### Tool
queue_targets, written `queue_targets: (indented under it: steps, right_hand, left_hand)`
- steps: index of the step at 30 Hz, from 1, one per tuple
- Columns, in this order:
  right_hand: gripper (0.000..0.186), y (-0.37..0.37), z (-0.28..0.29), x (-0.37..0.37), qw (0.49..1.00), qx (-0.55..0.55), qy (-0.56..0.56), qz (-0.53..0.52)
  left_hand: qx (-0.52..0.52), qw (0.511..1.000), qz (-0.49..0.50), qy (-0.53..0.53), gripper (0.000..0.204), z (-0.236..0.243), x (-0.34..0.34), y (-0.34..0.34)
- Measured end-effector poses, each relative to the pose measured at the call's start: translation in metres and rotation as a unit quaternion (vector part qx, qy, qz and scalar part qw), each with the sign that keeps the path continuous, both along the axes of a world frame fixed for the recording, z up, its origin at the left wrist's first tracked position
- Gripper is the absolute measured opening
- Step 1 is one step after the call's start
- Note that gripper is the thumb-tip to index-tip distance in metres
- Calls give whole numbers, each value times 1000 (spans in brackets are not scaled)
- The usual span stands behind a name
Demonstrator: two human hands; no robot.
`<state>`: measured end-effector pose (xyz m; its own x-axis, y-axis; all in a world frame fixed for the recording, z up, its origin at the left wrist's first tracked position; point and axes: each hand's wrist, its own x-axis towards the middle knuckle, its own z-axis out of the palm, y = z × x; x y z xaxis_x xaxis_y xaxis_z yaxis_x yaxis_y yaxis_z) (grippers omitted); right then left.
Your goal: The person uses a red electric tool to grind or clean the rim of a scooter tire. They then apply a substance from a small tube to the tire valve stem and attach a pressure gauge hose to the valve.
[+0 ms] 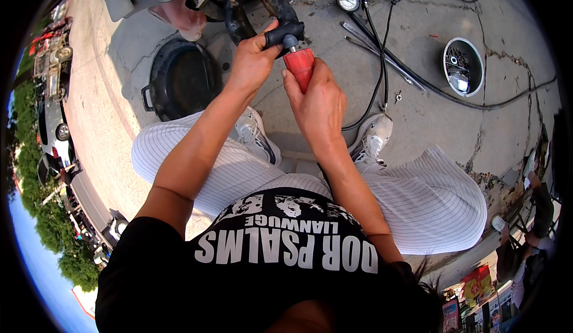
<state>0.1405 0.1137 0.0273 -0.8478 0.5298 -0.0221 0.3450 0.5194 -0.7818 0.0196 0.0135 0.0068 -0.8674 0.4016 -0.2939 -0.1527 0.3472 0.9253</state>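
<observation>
My left hand [252,61] grips a short black rubber piece [279,33] at the top centre, among curved black tube-like parts [234,17]. My right hand [317,97] is wrapped round a red tool [301,69] with a short metal shank. Its rounded grey head [290,42] is against the black rubber piece, just beside my left fingers. Whatever lies under my left fingers is partly hidden.
A black basin [185,79] sits left. A pressure gauge [348,0], hose [507,104], metal bars [382,55] and bowl of metal parts [478,67] lie right. Parked vehicles [62,130] line the left edge; people [525,243] appear at the lower right.
</observation>
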Motion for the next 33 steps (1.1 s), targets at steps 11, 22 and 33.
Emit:
queue_targets:
  steps: [11, 22, 33]
  right_hand:
    - [49, 3, -1, 1, 1000, 7, 7, -12]
    - [49, 0, 3, 0, 1000, -5, 23, -17]
    - [48, 0, 4, 0, 1000, -10, 18, -15]
  left_hand:
    - [-4, 1000, 5, 24, 34, 3, -1, 0]
    - [-16, 999, -4, 34, 31, 6, 1, 3]
    - [-4, 1000, 0, 13, 34, 6, 2, 3]
